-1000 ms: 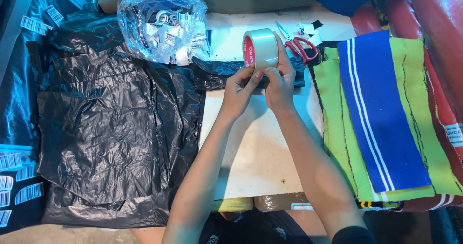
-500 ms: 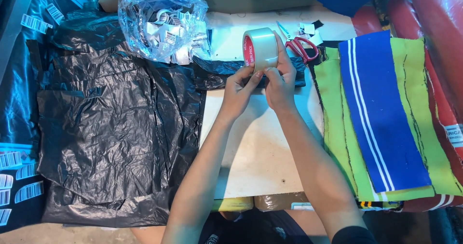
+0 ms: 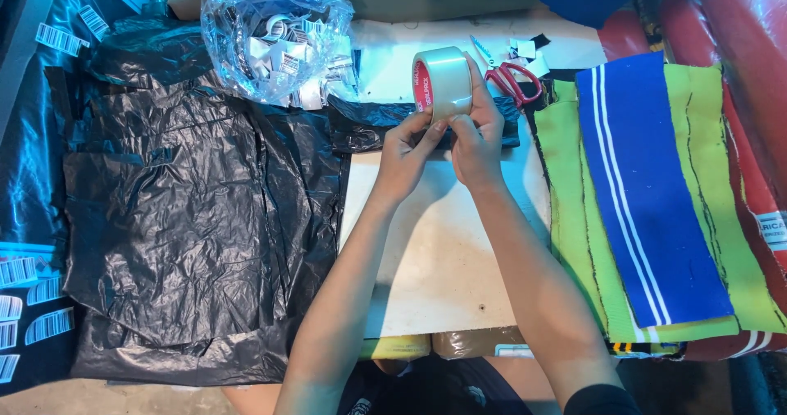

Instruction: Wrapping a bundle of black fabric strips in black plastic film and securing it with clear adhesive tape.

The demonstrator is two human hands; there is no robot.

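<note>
Both hands clamped on tape roll [image 3: 443, 83]: left hand [image 3: 407, 148] fingers below, right hand [image 3: 475, 132] alongside, hole sideways.

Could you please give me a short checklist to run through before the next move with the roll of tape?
1. Both hands on the tape roll: ok. The left hand and right hand hold it upright above the white board.
2. Loose tape end found: cannot tell, the fingertips cover that spot.
3. Scissors within reach: ok, lying just right of the roll.
4. Bare working surface: ok, the board below the hands is uncovered.
5. Black plastic sheet laid out: ok, spread left of the board, though wrinkled.
</note>
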